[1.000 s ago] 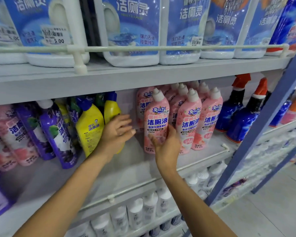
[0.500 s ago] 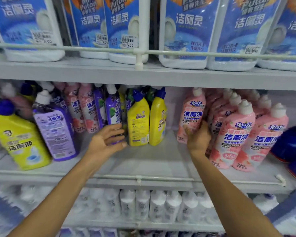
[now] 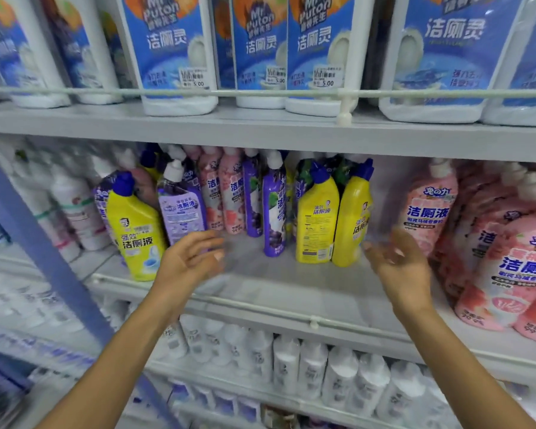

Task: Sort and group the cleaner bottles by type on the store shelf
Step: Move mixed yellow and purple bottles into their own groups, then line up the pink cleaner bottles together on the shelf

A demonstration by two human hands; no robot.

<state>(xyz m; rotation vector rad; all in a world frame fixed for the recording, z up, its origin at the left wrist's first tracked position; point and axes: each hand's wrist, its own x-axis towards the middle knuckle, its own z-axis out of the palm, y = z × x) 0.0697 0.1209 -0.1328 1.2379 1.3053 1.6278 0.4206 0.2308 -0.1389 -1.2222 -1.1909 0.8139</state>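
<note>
Two hands are in view, both empty. The left hand, centre-left of the frame, has its fingers spread and loosely bent just in front of a purple bottle; contact cannot be confirmed. The right hand, blurred, is likewise spread, palm inward, between a pair of yellow bottles at centre and the pink bottles massed at right.

Stock on the middle shelf is mixed. A third yellow bottle stands at left, and purple and pink ones alternate behind it toward centre.

Assessment: these are rigid plastic bottles, apparently full, so moderately heavy for one hand. The glossy sleeves look slippery. The bottles are tall, narrow-footed and packed touching, so any one is liable to topple its neighbours. The bent necks give poor purchase. The recommended hold is round the body below the shoulder, thumb opposed to fingers, lifting clear of the front rail.
</note>
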